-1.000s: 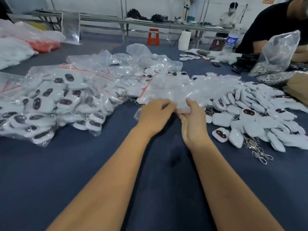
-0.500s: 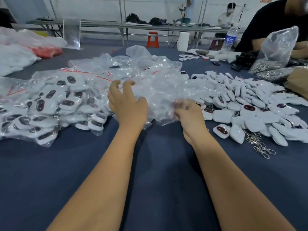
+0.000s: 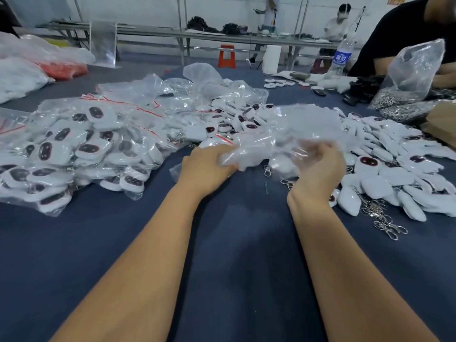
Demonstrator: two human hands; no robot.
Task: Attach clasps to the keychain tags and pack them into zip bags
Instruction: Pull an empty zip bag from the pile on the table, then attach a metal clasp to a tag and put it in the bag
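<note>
A clear, empty zip bag (image 3: 291, 134) hangs blurred above the blue table, held between both hands. My left hand (image 3: 207, 169) grips its left end. My right hand (image 3: 319, 171) holds its lower right part, fingers curled behind the plastic. Loose white keychain tags (image 3: 385, 174) with dark oval faces lie heaped to the right, some with metal clasps (image 3: 385, 220) trailing toward the front. Filled zip bags of tags (image 3: 74, 154) with red seal lines are piled at the left.
The blue table cloth (image 3: 234, 255) is bare near me. A person in black sits at the far right beside a plastic bag of metal clasps (image 3: 409, 80). A water bottle (image 3: 341, 58), a white roll (image 3: 271, 59) and white and red bundles (image 3: 37, 67) stand farther back.
My left hand came back from the bag pile at the left to the bag's left end. The empty bag has been lifted and shifted right, uncovering tags in the middle.
</note>
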